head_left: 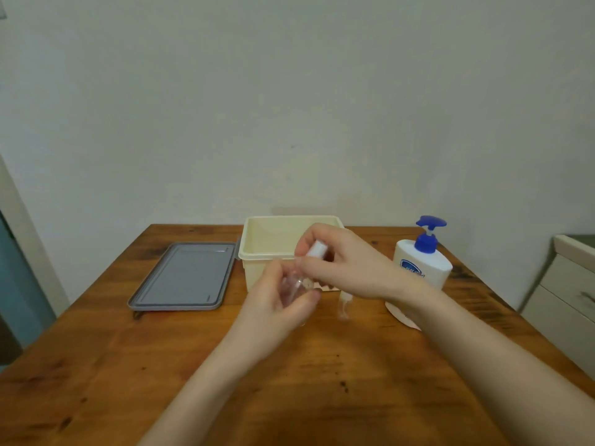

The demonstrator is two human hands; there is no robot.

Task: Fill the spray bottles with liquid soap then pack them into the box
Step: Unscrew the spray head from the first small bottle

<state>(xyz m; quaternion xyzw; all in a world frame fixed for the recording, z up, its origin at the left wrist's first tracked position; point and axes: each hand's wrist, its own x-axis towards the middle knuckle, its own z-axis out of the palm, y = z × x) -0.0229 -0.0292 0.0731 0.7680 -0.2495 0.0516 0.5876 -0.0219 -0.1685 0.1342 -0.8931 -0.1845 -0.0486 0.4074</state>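
Left hand [283,297]: wrapped around the body of a clear spray bottle [297,284], held above the table [289,381] just in front of the box.
Right hand [341,268]: fingertips pinched on the bottle's white cap [317,249] — closed on it, at 1 o'clock from the left hand.
Key relation: the bottle's long axis tilts from the left palm up toward 1 o'clock, so the cap end meets the right hand directly; whether the cap is coming off or going on cannot be told.
Bottle contents: looks clear and empty, though blur makes this uncertain.
Second spray bottle [344,305]: stands upright on the table at 3 o'clock from the held bottle, under the right wrist; contents not readable.
Soap dispenser [421,262]: white with a blue pump, at 2 o'clock from the hands, nearer the right hand — my guess is that hand would work the pump.
Box [257,252]: cream, open, at 12 o'clock behind the hands; the visible inside shows nothing packed.
Lid [183,278]: grey, flat on the table at 9 o'clock from the box.
Progress: early, judging by the unpacked box.
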